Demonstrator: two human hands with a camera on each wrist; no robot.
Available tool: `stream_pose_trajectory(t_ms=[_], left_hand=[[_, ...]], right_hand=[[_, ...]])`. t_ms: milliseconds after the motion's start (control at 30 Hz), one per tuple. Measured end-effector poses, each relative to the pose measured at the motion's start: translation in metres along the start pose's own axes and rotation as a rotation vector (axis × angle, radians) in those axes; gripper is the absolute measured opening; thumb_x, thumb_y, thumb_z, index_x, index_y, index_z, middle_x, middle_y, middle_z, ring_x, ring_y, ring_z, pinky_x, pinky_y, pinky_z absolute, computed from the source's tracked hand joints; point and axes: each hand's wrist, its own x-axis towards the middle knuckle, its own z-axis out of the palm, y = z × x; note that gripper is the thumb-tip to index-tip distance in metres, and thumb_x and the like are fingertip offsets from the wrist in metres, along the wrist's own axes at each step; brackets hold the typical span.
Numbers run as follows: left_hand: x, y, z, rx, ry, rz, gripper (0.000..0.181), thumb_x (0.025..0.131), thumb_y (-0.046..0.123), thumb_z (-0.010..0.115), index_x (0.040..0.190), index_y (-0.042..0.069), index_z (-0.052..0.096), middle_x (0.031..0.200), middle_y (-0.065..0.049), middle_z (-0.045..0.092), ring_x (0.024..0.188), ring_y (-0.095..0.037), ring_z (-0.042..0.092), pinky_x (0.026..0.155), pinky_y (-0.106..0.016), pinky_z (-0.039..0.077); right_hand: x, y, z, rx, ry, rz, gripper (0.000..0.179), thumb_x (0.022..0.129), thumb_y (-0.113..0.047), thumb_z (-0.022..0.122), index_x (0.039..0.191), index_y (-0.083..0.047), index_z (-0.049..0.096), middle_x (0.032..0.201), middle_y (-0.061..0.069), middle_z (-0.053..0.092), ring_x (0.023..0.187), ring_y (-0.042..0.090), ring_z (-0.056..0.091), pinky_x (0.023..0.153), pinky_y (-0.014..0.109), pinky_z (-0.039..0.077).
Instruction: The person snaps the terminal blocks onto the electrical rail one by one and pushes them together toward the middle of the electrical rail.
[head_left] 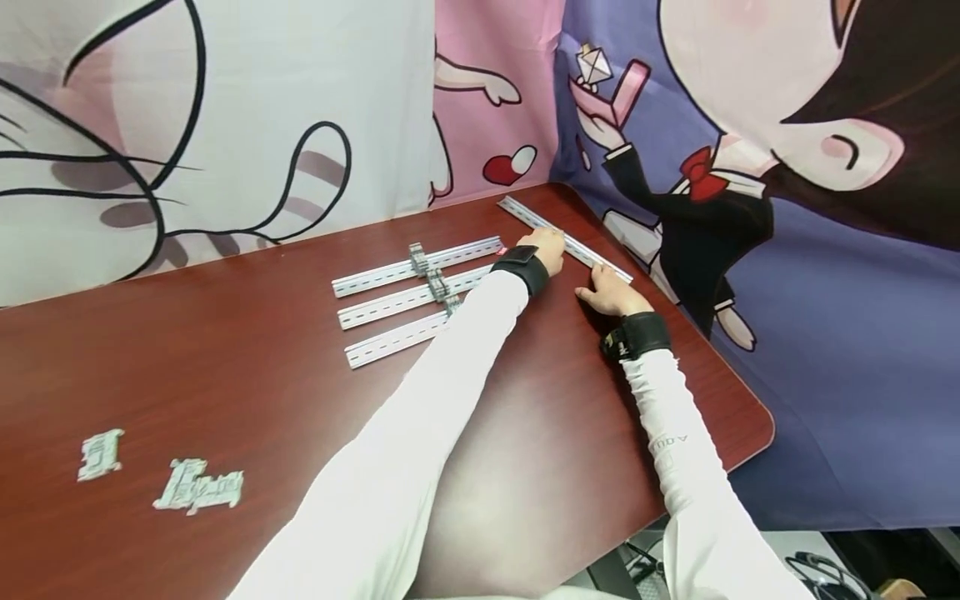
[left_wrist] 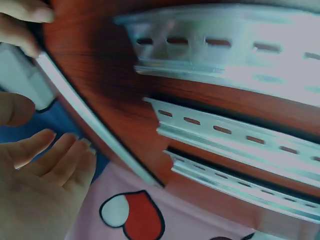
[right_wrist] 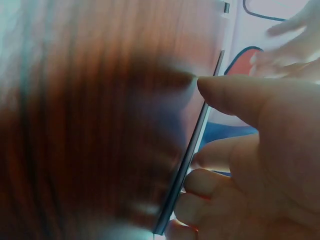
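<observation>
A slotted metal DIN rail [head_left: 581, 249] lies along the table's right-hand edge. My left hand [head_left: 550, 248] is over its middle, with loosely bent fingers [left_wrist: 75, 155] beside the rail in the left wrist view. Towards the near end, my right hand [head_left: 617, 293] touches the rail with its fingers, while the thumb [right_wrist: 225, 92] is held well apart from them. Three more DIN rails, the far one [head_left: 375, 277], the middle one [head_left: 382, 307] and the near one [head_left: 397, 340], lie side by side left of my left hand. My left sleeve hides part of the near rail.
Small grey blocks [head_left: 437, 285] sit across the three parallel rails. Several pale, flat terminal-block-like pieces [head_left: 198, 485] lie on the dark red table [head_left: 285, 375] at the front left, one [head_left: 100, 455] apart. Printed cloth [head_left: 495, 50] hangs behind and to the right. Cables lie below the table at the right.
</observation>
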Motion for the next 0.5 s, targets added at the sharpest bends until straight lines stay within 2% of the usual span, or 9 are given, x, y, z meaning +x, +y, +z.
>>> stream_pose_trajectory(t_ms=[100, 200, 367, 500], left_hand=[[0.014, -0.01, 0.02, 0.043, -0.005, -0.02, 0.044, 0.099, 0.022, 0.048, 0.139, 0.006, 0.048, 0.143, -0.011, 0.05, 0.133, -0.025, 0.046, 0.106, -0.042, 0.043], [0.021, -0.012, 0.037, 0.084, -0.005, -0.015, 0.043, 0.099, 0.021, 0.049, 0.139, 0.005, 0.048, 0.141, -0.013, 0.051, 0.132, -0.027, 0.047, 0.106, -0.043, 0.043], [0.027, -0.002, 0.056, 0.135, 0.004, 0.018, 0.046, 0.097, 0.02, 0.052, 0.14, 0.006, 0.046, 0.144, -0.013, 0.048, 0.135, -0.028, 0.042, 0.111, -0.043, 0.036], [0.035, 0.012, 0.058, 0.147, 0.062, 0.039, 0.048, 0.095, 0.021, 0.055, 0.14, 0.008, 0.046, 0.143, -0.01, 0.048, 0.135, -0.025, 0.04, 0.111, -0.043, 0.034]], right_hand=[[0.0, -0.008, 0.009, -0.002, 0.003, -0.01, 0.069, 0.097, -0.023, 0.05, 0.139, 0.025, 0.021, 0.142, 0.044, 0.031, 0.135, 0.051, 0.032, 0.116, 0.052, 0.025], [-0.001, -0.013, 0.015, -0.002, -0.005, -0.01, 0.071, 0.097, -0.024, 0.05, 0.14, 0.024, 0.02, 0.144, 0.042, 0.029, 0.138, 0.05, 0.03, 0.117, 0.052, 0.024], [-0.007, -0.008, 0.014, -0.008, -0.04, 0.007, 0.072, 0.099, -0.025, 0.047, 0.142, 0.023, 0.016, 0.148, 0.041, 0.023, 0.141, 0.049, 0.023, 0.119, 0.051, 0.019], [-0.016, 0.0, 0.003, -0.011, -0.046, 0.034, 0.072, 0.099, -0.024, 0.046, 0.142, 0.024, 0.014, 0.148, 0.042, 0.022, 0.141, 0.05, 0.023, 0.118, 0.053, 0.019]])
